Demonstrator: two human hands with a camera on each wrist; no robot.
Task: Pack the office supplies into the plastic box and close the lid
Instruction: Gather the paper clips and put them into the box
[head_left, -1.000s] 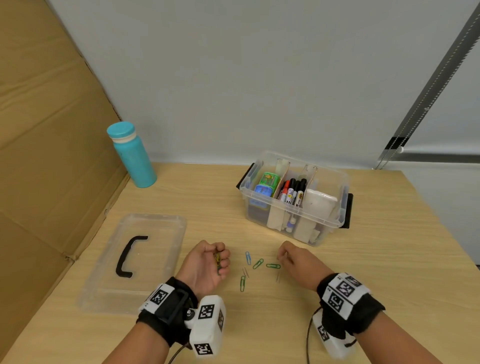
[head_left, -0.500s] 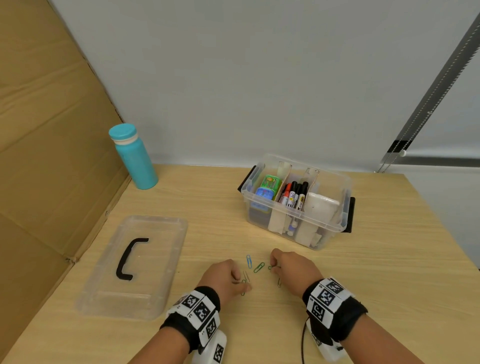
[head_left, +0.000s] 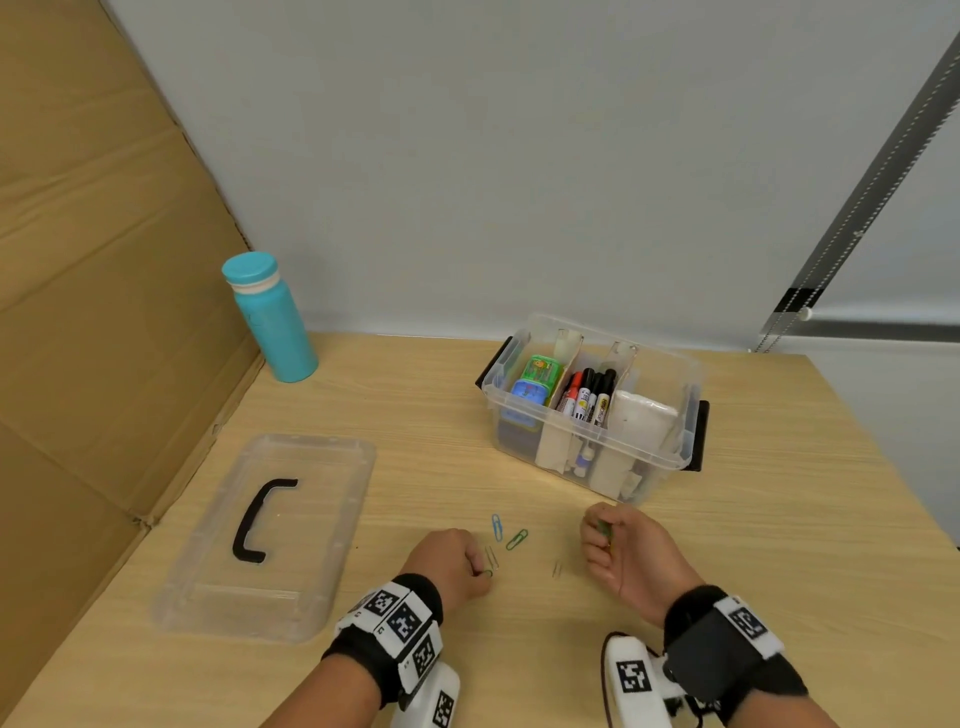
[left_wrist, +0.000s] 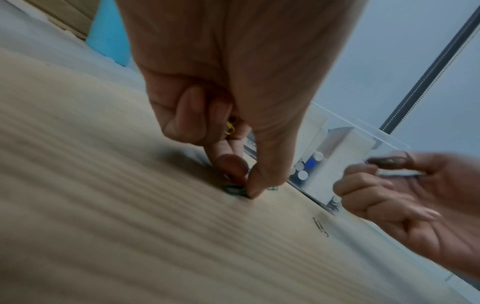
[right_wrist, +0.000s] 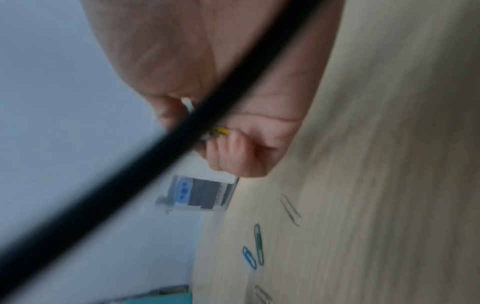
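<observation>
While cardboard (head_left: 88, 270) fills the left of the head view, a teal bottle (head_left: 270, 317) stands upright beside it at upper left of the table (head_left: 779, 519). Below the bottle the clear lid (head_left: 270, 535) lies flat, black handle up, well apart from the box (head_left: 592, 410). At lower centre the left hand (head_left: 449, 564) is knuckles-up, thumb and forefinger pressed to the table and pinching a green clip (left_wrist: 233, 190); its other fingers curl over a yellow clip (left_wrist: 230, 127) in the palm. Just right of that hand lie a silver clip (head_left: 492, 557), a blue clip (head_left: 497, 527) and another green clip (head_left: 517, 539), with one more silver clip (head_left: 557, 569) further right. Next comes the right hand (head_left: 631, 551), lifted off the table, palm turned left, fingers curled round a few clips, which are blurred. Above it, centre right, the box stands open, its three compartments holding small coloured items, markers and a white bundle.
</observation>
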